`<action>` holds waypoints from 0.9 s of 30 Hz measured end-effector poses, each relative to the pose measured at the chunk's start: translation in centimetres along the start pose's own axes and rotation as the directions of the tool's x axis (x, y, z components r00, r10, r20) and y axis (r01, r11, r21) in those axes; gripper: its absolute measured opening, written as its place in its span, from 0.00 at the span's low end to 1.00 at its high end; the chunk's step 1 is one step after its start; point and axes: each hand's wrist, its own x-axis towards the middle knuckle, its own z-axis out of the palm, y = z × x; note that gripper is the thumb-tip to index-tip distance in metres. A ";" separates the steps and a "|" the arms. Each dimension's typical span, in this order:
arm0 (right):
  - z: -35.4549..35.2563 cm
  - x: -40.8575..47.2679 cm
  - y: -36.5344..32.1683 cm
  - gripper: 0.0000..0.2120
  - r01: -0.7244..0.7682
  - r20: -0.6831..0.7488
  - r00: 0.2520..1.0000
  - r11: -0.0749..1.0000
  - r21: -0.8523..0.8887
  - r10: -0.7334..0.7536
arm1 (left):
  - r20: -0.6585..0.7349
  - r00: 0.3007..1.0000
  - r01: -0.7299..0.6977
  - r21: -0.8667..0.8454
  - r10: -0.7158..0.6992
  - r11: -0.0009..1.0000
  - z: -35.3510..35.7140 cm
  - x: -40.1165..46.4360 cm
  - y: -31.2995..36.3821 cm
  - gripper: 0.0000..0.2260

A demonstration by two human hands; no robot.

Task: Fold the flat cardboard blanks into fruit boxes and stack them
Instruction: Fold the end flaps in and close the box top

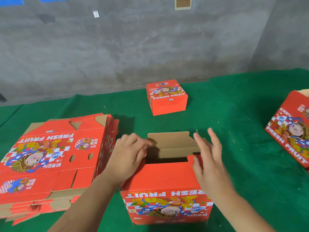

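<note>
A half-folded red fruit box (164, 183) stands on the green table in front of me, its top partly open with a brown inner flap upright at the far side. My left hand (127, 158) rests curled on the box's left top edge. At the right top edge is my right hand (210, 158), fingers spread and thumb against a small red tab. A pile of flat printed blanks (50, 158) lies to the left. One finished closed box (167, 97) sits farther back in the middle.
Another red box (291, 131), tilted, stands at the right edge of the green table cloth (242, 114). A grey concrete wall runs behind the table. Small crumbs dot the cloth.
</note>
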 end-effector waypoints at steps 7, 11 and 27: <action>-0.2 -0.6 0.1 0.39 -0.048 0.095 0.994 0.995 -0.091 0.057 | 0.322 0.943 0.128 -0.097 -0.091 0.987 1.5 1.3 -1.8 0.21; -0.7 -1.3 0.0 0.44 0.006 0.186 0.982 0.986 -0.165 0.025 | 0.302 0.938 0.104 0.227 -0.172 0.968 3.1 0.8 -1.0 0.53; 0.5 4.7 0.3 0.49 -0.209 0.661 0.600 0.886 -0.414 0.451 | 0.442 0.847 0.302 0.053 -0.294 0.952 1.5 -0.4 0.2 0.23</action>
